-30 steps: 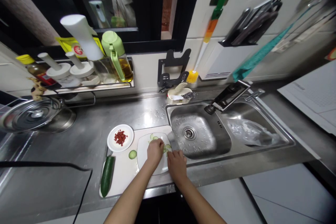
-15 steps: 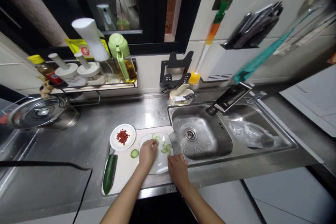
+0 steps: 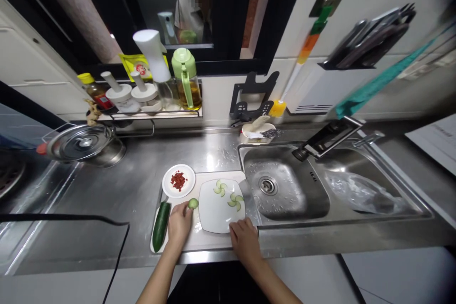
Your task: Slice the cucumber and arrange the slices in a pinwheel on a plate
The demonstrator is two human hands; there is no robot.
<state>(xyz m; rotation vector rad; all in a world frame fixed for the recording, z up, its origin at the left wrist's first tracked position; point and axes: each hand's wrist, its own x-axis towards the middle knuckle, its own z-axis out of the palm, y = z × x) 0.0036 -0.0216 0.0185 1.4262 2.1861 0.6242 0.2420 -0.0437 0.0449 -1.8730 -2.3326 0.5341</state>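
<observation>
A white cutting board (image 3: 208, 240) lies at the counter's front edge, left of the sink. On it stands a square white plate (image 3: 217, 209) with cucumber pieces (image 3: 228, 194) laid in two small pinwheels. My left hand (image 3: 179, 225) rests on the board left of the plate, fingertips at a round cucumber slice (image 3: 193, 203); fingers curled, whether it grips the slice is unclear. A half cucumber (image 3: 161, 219) lies just left of this hand. My right hand (image 3: 243, 242) sits at the plate's near right corner, fingers curled down at the board's edge.
A small round plate of chopped red chilli (image 3: 178, 181) stands behind the board. The steel sink (image 3: 285, 185) is right of it, with a plastic bag (image 3: 359, 192) in it. A pot lid (image 3: 80, 141) and a rack of bottles (image 3: 149, 90) stand at the back left. A black cable (image 3: 71, 221) crosses the left counter.
My left hand has drawn off the square plate to the left, onto the board by the loose cucumber slice. The right hand slid slightly nearer. The camera view shifted left.
</observation>
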